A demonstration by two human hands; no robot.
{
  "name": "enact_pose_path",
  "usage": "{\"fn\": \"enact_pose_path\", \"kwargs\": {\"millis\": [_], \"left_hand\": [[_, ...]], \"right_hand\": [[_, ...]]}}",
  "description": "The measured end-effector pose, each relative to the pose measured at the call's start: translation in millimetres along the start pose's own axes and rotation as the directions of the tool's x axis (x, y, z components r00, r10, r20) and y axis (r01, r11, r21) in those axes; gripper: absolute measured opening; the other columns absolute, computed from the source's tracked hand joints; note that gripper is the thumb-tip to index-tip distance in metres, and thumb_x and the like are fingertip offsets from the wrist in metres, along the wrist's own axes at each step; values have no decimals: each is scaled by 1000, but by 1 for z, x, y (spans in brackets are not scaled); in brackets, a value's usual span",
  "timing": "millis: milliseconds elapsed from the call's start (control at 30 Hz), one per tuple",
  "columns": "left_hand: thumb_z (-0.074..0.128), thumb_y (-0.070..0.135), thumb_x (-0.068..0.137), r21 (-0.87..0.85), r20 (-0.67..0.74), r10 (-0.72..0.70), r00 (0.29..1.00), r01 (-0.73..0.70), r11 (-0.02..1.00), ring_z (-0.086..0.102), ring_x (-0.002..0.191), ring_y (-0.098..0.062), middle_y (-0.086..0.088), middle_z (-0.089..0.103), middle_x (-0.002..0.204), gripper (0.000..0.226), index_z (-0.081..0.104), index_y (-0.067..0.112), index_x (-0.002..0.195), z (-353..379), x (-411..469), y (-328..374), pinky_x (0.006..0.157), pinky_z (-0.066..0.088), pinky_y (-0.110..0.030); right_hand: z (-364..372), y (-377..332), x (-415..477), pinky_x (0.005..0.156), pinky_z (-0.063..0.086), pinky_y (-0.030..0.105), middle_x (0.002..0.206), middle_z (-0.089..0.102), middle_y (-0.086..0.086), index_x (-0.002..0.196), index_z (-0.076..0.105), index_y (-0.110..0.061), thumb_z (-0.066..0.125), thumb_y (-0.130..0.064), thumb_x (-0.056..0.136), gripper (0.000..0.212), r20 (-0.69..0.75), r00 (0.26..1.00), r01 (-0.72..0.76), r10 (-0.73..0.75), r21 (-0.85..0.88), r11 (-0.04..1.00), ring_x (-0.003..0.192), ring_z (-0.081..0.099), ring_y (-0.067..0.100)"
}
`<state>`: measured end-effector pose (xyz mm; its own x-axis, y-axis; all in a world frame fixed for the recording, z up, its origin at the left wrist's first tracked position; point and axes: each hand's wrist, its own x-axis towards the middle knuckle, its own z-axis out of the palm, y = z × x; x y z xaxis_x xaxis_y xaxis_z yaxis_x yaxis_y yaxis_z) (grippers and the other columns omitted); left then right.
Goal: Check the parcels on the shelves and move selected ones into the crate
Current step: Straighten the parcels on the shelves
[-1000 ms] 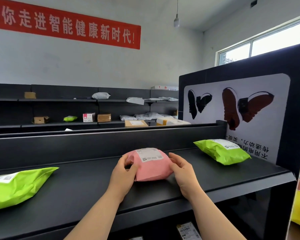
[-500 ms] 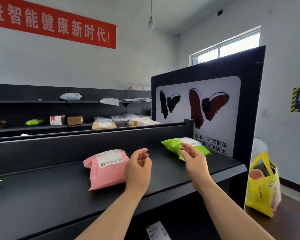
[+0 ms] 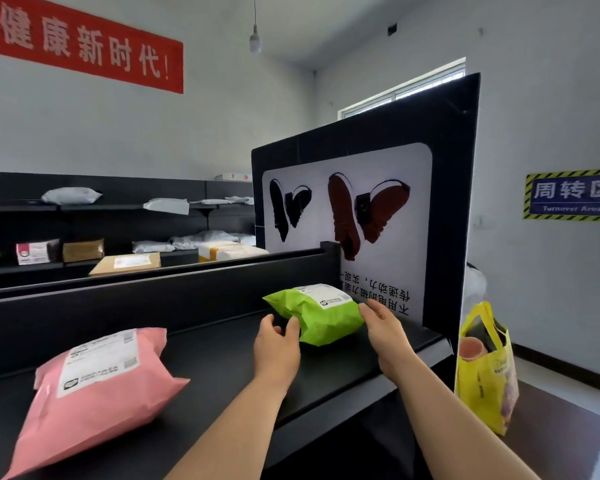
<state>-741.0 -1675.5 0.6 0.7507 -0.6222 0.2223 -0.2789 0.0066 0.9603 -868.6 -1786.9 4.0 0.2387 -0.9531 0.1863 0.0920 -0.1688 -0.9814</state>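
A green parcel (image 3: 321, 315) with a white label lies at the right end of the black shelf (image 3: 222, 355), close to the end panel. My left hand (image 3: 278, 344) touches its near left edge with loosely curled fingers, the thumb held apart from it. The straight fingers of my right hand (image 3: 383, 329) rest against the parcel's right side. A pink parcel (image 3: 94, 386) lies free on the shelf to the left. No crate is in view.
A black end panel with a shoe poster (image 3: 361, 220) closes the shelf on the right. A yellow bag (image 3: 485, 368) stands beyond it on a brown surface. Far shelves (image 3: 118, 268) along the back wall hold several boxes and white parcels.
Both hands let go of the pink parcel and moved right to the green parcel, which they now touch. My view turned right, so the pink parcel sits at lower left.
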Motion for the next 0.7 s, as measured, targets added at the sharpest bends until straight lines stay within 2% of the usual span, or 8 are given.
{"fn": "enact_pose_path", "kwargs": {"millis": [100, 167, 267, 400, 467, 533, 600, 700], "left_hand": [[52, 40, 94, 53, 40, 7, 999, -9, 999, 51, 123, -25, -9, 54, 134, 60, 35, 12, 145, 11, 15, -2, 96, 38, -29], [55, 42, 92, 31, 71, 28, 997, -30, 999, 56, 116, -22, -5, 60, 128, 51, 47, 18, 136, 15, 24, -6, 92, 42, -29], [59, 40, 90, -37, 115, 64, 991, -60, 998, 62, 106, -17, -2, 66, 119, 40, 56, 22, 125, 18, 32, -11, 88, 47, -28], [62, 19, 91, -202, 183, 43, 982, -5, 979, 58, 117, -18, -1, 57, 134, 58, 39, 20, 144, 14, 32, -12, 96, 47, -30], [63, 12, 90, -236, 201, 54, 978, -5, 972, 54, 123, -17, -1, 53, 136, 69, 29, 21, 149, 11, 29, -11, 97, 46, -31], [66, 8, 87, -238, 204, 95, 974, -44, 970, 54, 120, -16, 1, 56, 130, 69, 34, 25, 146, 10, 27, -10, 90, 49, -30], [68, 7, 84, -242, 192, 127, 973, -78, 967, 55, 118, -15, 4, 58, 122, 71, 37, 28, 144, 10, 24, -8, 86, 51, -29], [70, 5, 81, -230, 166, 154, 974, -113, 966, 56, 115, -17, 6, 59, 114, 74, 38, 32, 142, 8, 22, -8, 91, 52, -36]], "right_hand": [[5, 7, 15, 101, 34, 25, 143, 48, 1, 141, 47, -15, 52, -26, 97, 45, -8, 1000, 21, -21, -2, 1000, 130, 44, 17], [8, 10, 23, 103, 36, 27, 140, 51, 0, 138, 51, -16, 49, -23, 97, 41, 1, 999, 50, -50, -27, 998, 127, 47, 15], [14, 13, 25, 94, 41, 24, 126, 61, -4, 124, 63, -19, 46, -13, 95, 34, 58, 995, 88, -85, -46, 995, 113, 55, 11], [12, 16, 20, 83, 51, 25, 101, 73, -5, 95, 71, -28, 48, -1, 90, 36, 98, 987, 128, -129, 10, 992, 96, 66, 11], [7, 17, 17, 76, 52, 22, 97, 73, -3, 97, 70, -23, 47, 6, 88, 38, 80, 988, 123, -130, 82, 989, 91, 67, 12], [6, 16, 15, 72, 50, 18, 96, 73, -3, 98, 69, -21, 47, 8, 89, 38, 75, 986, 137, -146, 117, 984, 87, 66, 8], [5, 17, 15, 74, 51, 19, 98, 73, -2, 100, 69, -19, 47, 10, 88, 38, 79, 984, 148, -159, 133, 980, 89, 66, 9], [5, 17, 16, 80, 53, 25, 103, 72, 3, 106, 69, -14, 47, 13, 87, 39, 71, 983, 153, -167, 166, 974, 93, 66, 13]]}}
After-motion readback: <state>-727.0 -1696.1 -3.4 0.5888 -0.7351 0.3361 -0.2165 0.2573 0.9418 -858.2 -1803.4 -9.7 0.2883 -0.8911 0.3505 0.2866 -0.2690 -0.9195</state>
